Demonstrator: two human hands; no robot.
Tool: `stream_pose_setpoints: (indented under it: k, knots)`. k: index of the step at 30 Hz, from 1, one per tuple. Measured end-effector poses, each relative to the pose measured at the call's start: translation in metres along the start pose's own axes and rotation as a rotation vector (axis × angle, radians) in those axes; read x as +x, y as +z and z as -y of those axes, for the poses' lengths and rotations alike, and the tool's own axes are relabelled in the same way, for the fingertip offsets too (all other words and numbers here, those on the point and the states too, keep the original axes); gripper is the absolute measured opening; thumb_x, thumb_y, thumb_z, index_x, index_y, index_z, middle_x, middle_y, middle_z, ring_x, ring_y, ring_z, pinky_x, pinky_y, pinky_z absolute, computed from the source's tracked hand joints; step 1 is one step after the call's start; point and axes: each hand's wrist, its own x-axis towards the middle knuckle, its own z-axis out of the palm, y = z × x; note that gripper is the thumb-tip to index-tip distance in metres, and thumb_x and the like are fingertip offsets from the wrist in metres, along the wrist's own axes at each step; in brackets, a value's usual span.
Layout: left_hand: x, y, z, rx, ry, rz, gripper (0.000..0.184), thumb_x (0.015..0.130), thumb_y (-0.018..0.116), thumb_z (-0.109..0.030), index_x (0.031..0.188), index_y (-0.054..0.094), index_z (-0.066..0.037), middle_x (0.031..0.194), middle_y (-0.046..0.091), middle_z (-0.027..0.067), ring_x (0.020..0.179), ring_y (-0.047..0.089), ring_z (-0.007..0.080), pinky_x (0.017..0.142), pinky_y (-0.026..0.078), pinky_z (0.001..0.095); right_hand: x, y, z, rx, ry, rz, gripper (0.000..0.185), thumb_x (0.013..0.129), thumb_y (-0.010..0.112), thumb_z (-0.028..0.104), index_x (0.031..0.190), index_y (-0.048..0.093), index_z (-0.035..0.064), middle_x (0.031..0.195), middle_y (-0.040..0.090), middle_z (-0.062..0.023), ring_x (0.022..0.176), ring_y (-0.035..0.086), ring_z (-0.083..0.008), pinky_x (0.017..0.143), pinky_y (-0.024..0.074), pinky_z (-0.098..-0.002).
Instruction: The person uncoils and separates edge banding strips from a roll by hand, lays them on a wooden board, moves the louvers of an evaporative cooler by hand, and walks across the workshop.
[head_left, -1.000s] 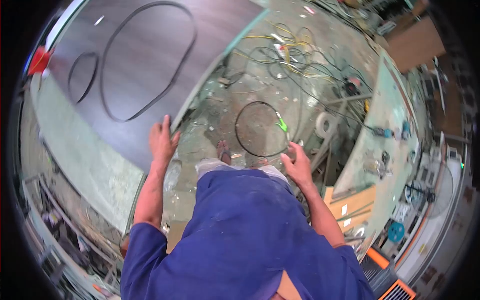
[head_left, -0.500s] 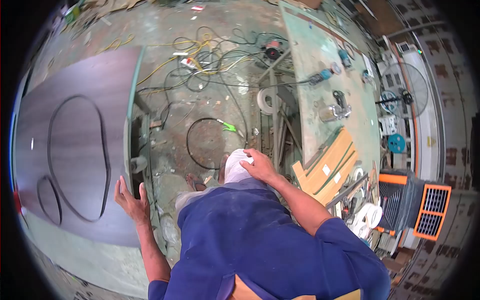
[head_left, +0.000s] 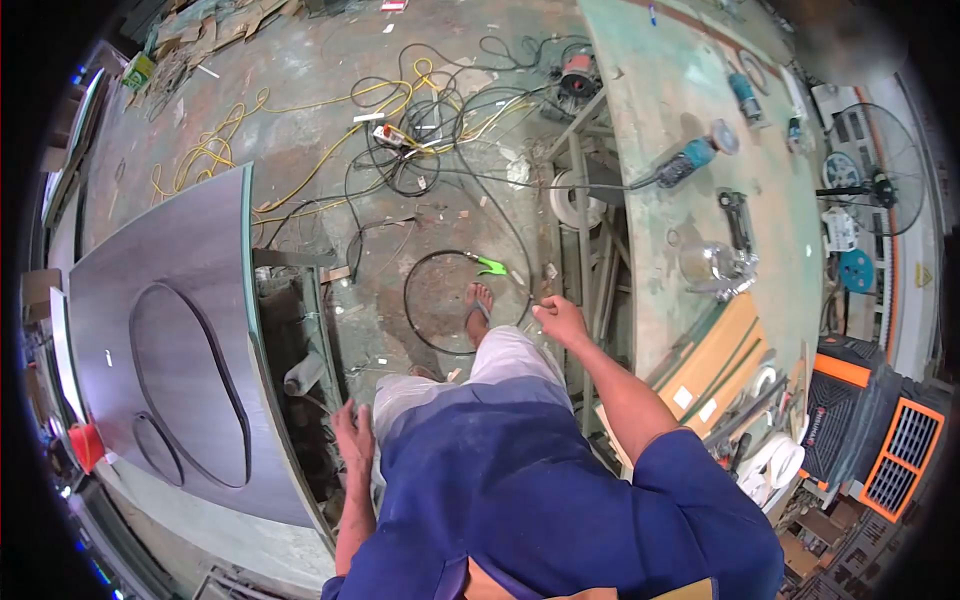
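My left hand (head_left: 353, 435) hangs beside my left leg with its fingers apart and holds nothing. Nearest to it is the side of a table topped by a dark wood-grain panel (head_left: 190, 330), on which a looped black strip (head_left: 213, 345) lies. My right hand (head_left: 562, 320) is in front of my right thigh, its fingers curled in, with no object showing in them. Below and ahead on the floor is a black coiled air hose (head_left: 407, 300) with a green blow gun (head_left: 490, 266). One sandalled foot (head_left: 479, 300) stands inside the hose loop.
Tangled black and yellow cords (head_left: 420, 130) cover the floor ahead. The right-hand workbench (head_left: 650, 110) carries an angle grinder (head_left: 690, 160), a clear-cup spray gun (head_left: 715, 262) and wooden strips (head_left: 715, 350). A fan (head_left: 880, 185) and an orange-black machine (head_left: 850, 410) stand beyond it.
I have stepped forward, one foot now inside the hose loop. My left hand has dropped back from the panel's edge to my side. My right hand has left my thigh and curled.
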Motion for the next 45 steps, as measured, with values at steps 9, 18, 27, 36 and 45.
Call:
stream_pose_setpoints:
  k: [9, 18, 27, 36, 45]
  knots:
    - [0.05, 0.05, -0.027, -0.04, -0.219, 0.218, 0.041, 0.101, 0.062, -0.022, 0.133, 0.061, 0.003, 0.121, 0.061, 0.0189, 0.111, 0.06, 0.0281, 0.097, 0.048, 0.0378, 0.196, 0.093, -0.05, -0.335, 0.116, 0.222, 0.046, 0.088, 0.071, 0.041, 0.12, 0.071, 0.0077, 0.12, 0.072, -0.0178, 0.115, 0.067, -0.0362, 0.099, 0.0523, -0.0449]
    - [0.1, 0.096, 0.081, -0.026, -0.666, 0.167, 0.046, 0.11, 0.046, -0.035, 0.14, 0.057, -0.001, 0.128, 0.06, 0.0145, 0.111, 0.06, 0.0231, 0.095, 0.05, 0.0361, 0.412, 0.265, -0.122, -0.507, 0.025, 0.209, 0.042, 0.091, 0.07, 0.033, 0.125, 0.068, 0.0091, 0.122, 0.069, -0.0184, 0.113, 0.066, -0.039, 0.1, 0.051, -0.049]
    - [0.127, 0.117, 0.128, -0.094, -0.653, 0.125, 0.049, 0.111, 0.044, -0.037, 0.142, 0.054, -0.001, 0.115, 0.062, 0.0066, 0.104, 0.059, 0.0161, 0.085, 0.051, 0.031, 0.491, 0.354, -0.138, -0.688, -0.105, 0.087, 0.033, 0.089, 0.065, 0.017, 0.121, 0.064, 0.0112, 0.121, 0.065, -0.0186, 0.115, 0.065, -0.0376, 0.098, 0.0487, -0.0508]
    - [0.156, 0.072, 0.009, -0.15, -0.472, 0.326, 0.065, 0.109, 0.049, -0.045, 0.147, 0.045, 0.008, 0.139, 0.058, 0.0222, 0.124, 0.057, 0.0315, 0.102, 0.047, 0.0425, 0.287, 0.238, -0.065, -0.495, -0.245, 0.033, 0.044, 0.082, 0.072, 0.035, 0.124, 0.068, 0.0208, 0.109, 0.066, -0.0236, 0.11, 0.064, -0.0429, 0.09, 0.0536, -0.0529]
    - [0.231, 0.053, 0.062, -0.469, -0.051, 0.516, 0.066, 0.109, 0.048, -0.045, 0.146, 0.046, 0.009, 0.139, 0.062, 0.0197, 0.119, 0.065, 0.0325, 0.094, 0.056, 0.0452, 0.039, 0.129, 0.015, -0.618, -0.316, -0.228, 0.028, 0.087, 0.066, 0.022, 0.114, 0.073, 0.0153, 0.125, 0.055, -0.016, 0.118, 0.054, -0.0347, 0.092, 0.0514, -0.049]
